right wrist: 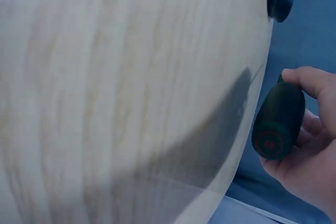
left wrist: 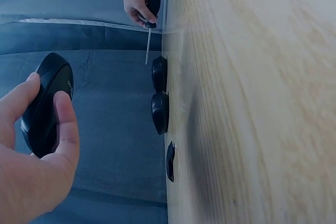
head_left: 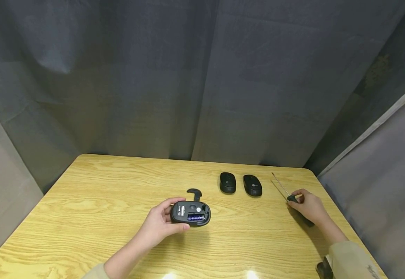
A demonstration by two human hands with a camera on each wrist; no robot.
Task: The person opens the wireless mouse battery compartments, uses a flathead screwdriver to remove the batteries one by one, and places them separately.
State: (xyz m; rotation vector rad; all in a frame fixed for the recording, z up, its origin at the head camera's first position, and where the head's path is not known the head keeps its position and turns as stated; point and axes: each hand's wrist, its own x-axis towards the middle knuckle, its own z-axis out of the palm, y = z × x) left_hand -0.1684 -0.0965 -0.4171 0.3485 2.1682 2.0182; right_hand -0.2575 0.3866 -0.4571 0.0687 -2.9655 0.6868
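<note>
My left hand [head_left: 157,223] grips a black computer mouse [head_left: 181,212] by its left end, raised above the table. Its underside faces up, and a blue battery [head_left: 196,217] lies in the uncovered battery slot. Just beyond the mouse, a black battery cover [head_left: 196,193] with a curved end lies on the tabletop, also visible in the left wrist view. Over at the right, my right hand [head_left: 310,207] holds a screwdriver [right wrist: 281,114] where the dark handle meets the shaft. The thin metal shaft [left wrist: 148,45] points away from me; the handle's butt end faces the right wrist camera.
Two more black mice, one left [head_left: 227,183] and one right [head_left: 253,185], sit upright side by side toward the table's far edge. The wooden table [head_left: 101,201] is bounded by a grey curtain [head_left: 153,97] behind and pale panels at both sides.
</note>
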